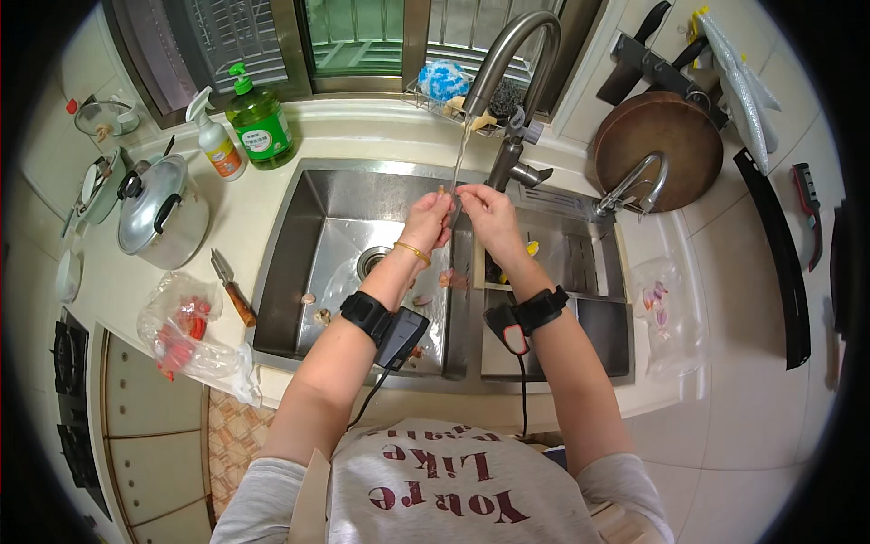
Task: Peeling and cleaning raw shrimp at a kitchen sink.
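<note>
Both hands are raised over the left basin of a steel double sink (289, 272), beside the stream of running water (461, 153). In my left hand (428, 221) the fingers are curled around a small brownish piece of food (440, 190), mostly hidden by them. Close by on the right, my right hand (489, 214) has its thumb and fingertips pinched together at the stream. Whether anything is between them cannot be made out. Below lie pinkish peel scraps (422, 300) and small pale pieces (322, 316) on the basin floor, near the drain (372, 261).
The tall tap (481, 88) arches over the hands. Left of the sink are a wooden-handled peeler (234, 289), a plastic bag with red contents (180, 333), a lidded pot (163, 217) and a green soap bottle (260, 126). Another clear bag (669, 333) lies to the right.
</note>
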Tool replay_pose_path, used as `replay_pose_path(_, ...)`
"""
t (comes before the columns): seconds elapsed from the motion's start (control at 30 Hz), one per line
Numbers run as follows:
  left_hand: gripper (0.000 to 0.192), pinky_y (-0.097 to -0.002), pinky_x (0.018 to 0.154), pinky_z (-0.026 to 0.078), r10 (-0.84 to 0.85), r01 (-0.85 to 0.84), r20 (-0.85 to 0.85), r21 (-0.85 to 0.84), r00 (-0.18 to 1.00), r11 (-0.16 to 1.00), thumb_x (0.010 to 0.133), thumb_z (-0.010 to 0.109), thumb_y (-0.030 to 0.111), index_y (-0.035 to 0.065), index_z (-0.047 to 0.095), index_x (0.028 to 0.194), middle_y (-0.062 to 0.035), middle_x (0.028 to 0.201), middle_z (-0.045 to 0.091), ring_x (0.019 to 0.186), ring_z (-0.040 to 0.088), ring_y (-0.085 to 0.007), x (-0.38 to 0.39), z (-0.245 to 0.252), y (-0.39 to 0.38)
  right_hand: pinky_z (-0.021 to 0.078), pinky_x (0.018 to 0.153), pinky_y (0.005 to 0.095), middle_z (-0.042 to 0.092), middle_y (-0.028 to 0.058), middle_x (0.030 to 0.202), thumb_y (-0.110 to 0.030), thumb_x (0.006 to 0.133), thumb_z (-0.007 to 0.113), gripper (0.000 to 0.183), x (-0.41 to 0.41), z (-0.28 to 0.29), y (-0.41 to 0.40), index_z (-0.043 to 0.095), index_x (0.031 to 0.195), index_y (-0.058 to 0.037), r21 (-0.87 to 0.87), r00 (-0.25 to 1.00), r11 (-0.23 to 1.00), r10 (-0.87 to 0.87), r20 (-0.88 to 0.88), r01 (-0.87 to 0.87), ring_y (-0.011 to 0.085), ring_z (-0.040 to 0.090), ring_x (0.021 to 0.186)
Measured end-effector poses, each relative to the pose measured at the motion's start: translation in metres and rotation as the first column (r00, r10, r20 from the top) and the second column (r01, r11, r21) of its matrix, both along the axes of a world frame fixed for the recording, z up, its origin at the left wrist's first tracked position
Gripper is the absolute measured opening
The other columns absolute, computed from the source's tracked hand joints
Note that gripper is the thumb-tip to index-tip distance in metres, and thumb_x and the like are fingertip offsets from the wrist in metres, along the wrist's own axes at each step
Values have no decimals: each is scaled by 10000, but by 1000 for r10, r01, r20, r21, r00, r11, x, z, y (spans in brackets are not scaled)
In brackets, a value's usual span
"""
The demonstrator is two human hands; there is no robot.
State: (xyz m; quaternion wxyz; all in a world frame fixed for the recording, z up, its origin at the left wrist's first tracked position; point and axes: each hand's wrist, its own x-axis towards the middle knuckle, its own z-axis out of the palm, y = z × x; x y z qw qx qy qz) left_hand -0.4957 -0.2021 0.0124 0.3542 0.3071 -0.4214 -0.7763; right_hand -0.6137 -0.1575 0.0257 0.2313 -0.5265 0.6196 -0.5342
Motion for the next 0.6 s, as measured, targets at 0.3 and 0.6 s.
replay_pose_path(0.3, 191, -273, 506, 396, 251, 107, 397, -690, 883, 716, 750, 541, 181, -8, 568, 753, -39, 601, 540, 519, 466, -117, -1, -10, -12, 434, 565, 239, 591, 76, 678, -179, 697, 585, 246, -2, -7, -7, 572, 827, 29, -5, 997, 1000, 7, 71, -7, 124, 543, 609)
replay_pose_path(0.6, 158, -177, 401, 292, -86, 164, 223, -360, 971, 919, 823, 466, 140, 46, 573, 891, 54, 516, 381, 448, 361, -28, 16, 7, -1, 422, 524, 248, 573, 95, 629, -156, 744, 536, 187, 3, -11, -18, 572, 741, 27, -26, 999, 999, -31, 7, 31, 131, 536, 573)
